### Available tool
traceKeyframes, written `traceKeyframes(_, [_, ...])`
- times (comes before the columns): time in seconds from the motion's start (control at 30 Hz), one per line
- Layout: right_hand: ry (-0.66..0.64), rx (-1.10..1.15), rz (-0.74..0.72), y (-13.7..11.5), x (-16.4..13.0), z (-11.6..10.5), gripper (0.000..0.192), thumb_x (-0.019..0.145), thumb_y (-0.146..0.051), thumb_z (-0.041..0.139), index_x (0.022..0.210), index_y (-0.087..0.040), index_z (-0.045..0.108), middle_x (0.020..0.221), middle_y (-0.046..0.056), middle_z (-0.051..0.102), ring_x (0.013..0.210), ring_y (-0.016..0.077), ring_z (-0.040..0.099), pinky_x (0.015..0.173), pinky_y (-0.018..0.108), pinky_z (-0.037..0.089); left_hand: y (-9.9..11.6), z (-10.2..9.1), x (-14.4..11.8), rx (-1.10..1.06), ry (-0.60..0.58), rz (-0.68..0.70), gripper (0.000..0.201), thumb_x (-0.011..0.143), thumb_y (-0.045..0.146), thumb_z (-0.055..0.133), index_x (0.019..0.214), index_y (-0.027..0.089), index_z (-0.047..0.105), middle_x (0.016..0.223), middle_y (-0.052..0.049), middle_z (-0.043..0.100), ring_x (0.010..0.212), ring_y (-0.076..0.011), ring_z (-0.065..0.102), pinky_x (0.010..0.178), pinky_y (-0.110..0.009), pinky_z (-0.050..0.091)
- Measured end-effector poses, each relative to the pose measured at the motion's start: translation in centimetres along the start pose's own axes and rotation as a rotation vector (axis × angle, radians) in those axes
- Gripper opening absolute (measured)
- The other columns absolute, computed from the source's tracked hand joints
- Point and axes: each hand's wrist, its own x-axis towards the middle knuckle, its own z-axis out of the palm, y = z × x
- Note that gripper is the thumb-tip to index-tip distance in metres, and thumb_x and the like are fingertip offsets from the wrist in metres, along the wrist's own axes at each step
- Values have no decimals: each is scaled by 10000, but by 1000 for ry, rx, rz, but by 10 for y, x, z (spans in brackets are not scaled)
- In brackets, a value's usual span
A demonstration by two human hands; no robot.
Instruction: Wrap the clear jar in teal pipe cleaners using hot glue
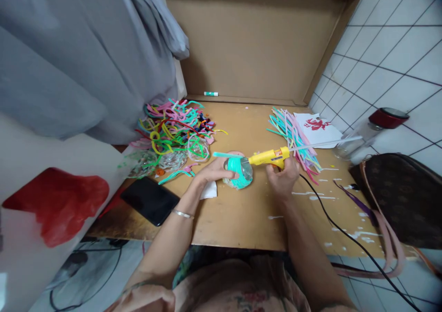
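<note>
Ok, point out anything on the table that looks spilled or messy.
White streaks mar the table, mostly between the right hand and the bag; they look like spilled drips, though of what I can't tell. The pile at the left is a tangle, unlike the more aligned bundle at the right.

No text readable. Yellow glue gun [268,157], in the right fingers [271,174]: label too small. Brown handbag [407,201], right of those fingers: repeating monogram-like pattern, letters unresolved. Green-and-white tube [211,93], beyond the fingers: markings illegible.
</note>
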Motion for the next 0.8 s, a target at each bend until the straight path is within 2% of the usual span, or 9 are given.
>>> traceKeyframes(0.23, [-1, 35, -55, 1, -2, 1, 179, 709, -259, 491, 872, -198, 531, 764, 48, 581, 763, 234, 572, 716, 358, 421, 3, -1, 0, 32, -15, -7, 697, 589, 338, 756, 1232, 158, 558, 1159, -68, 628, 1003, -233, 589, 857, -316, 487])
traceKeyframes(0.47, [-62, 36, -12, 1, -2, 0, 162, 717, -273, 497, 867, -214, 513, 774, 44, 562, 794, 244, 563, 738, 369, 420, 7, 0, -1, 42, -23, -41, 701, 584, 341, 735, 1241, 168, 563, 1164, -66, 621, 951, -220, 585, 766, -276, 480])
traceKeyframes(0.8, [-34, 20, -29, 1, -2, 1, 116, 727, -277, 485, 826, -218, 492, 764, 46, 569, 777, 239, 573, 722, 366, 417, 5, 0, -1, 26, -31, -25, 725, 583, 345, 753, 1252, 159, 544, 1196, -77, 619, 1021, -242, 589, 843, -301, 492])
